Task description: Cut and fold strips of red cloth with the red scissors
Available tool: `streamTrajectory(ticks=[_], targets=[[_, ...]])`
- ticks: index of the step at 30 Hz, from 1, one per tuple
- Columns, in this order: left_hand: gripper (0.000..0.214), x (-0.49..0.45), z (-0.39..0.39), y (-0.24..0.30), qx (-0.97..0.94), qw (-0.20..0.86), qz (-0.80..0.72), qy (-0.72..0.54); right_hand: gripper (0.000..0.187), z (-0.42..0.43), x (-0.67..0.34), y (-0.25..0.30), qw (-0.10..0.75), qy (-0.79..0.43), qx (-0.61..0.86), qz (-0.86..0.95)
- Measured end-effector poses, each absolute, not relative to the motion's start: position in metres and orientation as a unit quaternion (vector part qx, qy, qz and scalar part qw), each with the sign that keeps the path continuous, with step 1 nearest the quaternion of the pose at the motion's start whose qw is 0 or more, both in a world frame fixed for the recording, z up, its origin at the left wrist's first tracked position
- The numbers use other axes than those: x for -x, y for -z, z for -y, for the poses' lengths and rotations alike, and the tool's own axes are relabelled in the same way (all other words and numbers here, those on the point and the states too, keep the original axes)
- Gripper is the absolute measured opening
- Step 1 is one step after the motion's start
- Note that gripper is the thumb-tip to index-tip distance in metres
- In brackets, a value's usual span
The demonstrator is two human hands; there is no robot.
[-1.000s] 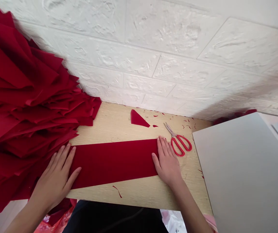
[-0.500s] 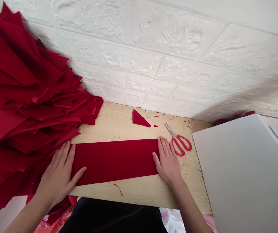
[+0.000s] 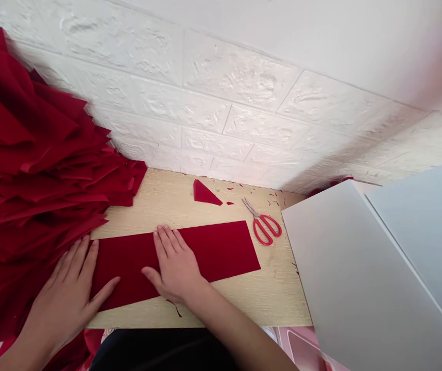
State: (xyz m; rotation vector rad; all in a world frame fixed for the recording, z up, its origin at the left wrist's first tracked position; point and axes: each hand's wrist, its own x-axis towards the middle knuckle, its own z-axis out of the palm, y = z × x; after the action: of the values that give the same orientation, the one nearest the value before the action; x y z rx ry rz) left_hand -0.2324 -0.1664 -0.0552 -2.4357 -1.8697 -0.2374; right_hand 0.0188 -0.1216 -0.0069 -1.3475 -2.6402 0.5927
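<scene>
A long strip of dark red fabric (image 3: pixel 221 247) lies flat across the wooden tabletop. My left hand (image 3: pixel 66 288) rests flat on its left end, fingers stretched out and thumb apart, beside the big red fabric pile. Near the strip's middle, my right hand (image 3: pixel 176 265) presses palm down, its fingers straight and the thumb spread. Scissors with red handles (image 3: pixel 267 229) lie slightly open just beyond the strip's right end, touched by neither hand. Behind the strip sits a small red triangular offcut (image 3: pixel 206 193).
A tall heap of red fabric pieces (image 3: pixel 43 149) fills the left side. The white brick-patterned wall (image 3: pixel 205 113) borders the table's back. A large grey-white box (image 3: pixel 333 257) stands at the right. Tiny red scraps lie scattered on the wooden table (image 3: pixel 278 293).
My right hand has slid left from the strip's right end to around its middle. My left hand stays on the left end. The view has shifted to the right.
</scene>
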Motion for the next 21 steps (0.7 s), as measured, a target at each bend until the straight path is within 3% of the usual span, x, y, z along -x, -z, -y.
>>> streamTrajectory(ticks=[9, 21], targets=[[0.091, 0.233, 0.167, 0.054, 0.79, 0.036, 0.608, 0.072, 0.068, 0.117, -0.139, 0.029, 0.012, -0.114, 0.615, 0.78], [0.091, 0.237, 0.167, 0.055, 0.783, 0.015, 0.621, 0.04, 0.062, 0.121, -0.193, 0.05, 0.051, -0.033, 0.679, 0.732]])
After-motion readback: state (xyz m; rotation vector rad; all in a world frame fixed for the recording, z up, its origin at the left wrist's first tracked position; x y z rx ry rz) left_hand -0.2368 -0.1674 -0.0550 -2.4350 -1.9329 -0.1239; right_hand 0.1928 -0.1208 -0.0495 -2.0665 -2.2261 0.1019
